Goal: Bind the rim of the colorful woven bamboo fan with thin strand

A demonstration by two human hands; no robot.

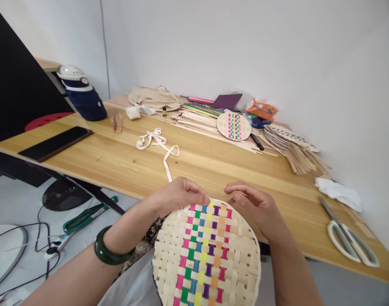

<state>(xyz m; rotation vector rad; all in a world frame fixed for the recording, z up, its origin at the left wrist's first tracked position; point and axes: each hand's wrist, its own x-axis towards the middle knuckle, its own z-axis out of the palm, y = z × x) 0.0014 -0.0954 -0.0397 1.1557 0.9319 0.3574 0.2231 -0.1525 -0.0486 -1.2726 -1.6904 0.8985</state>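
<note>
A round woven fan [210, 255] of pale strips, with pink, green, blue, yellow, purple and orange bands, tilts up in front of me over the table edge. My left hand [183, 195] pinches its top rim, thumb towards me. White binding tape edges the rim at the top and down the right side. From near my left hand a loose white ribbon [168, 161] runs back across the table into a tangle. My right hand [250, 202] hovers just right of the rim, its fingers bent and apart; I see nothing in it.
Scissors [350, 242] lie at the right, beside crumpled white tissue [337, 193]. At the back are a finished-looking fan [234, 126], pale strips [197, 123] and a stack of woven pieces [293, 146]. A phone [55, 143] and a blue bottle [86, 102] occupy the left.
</note>
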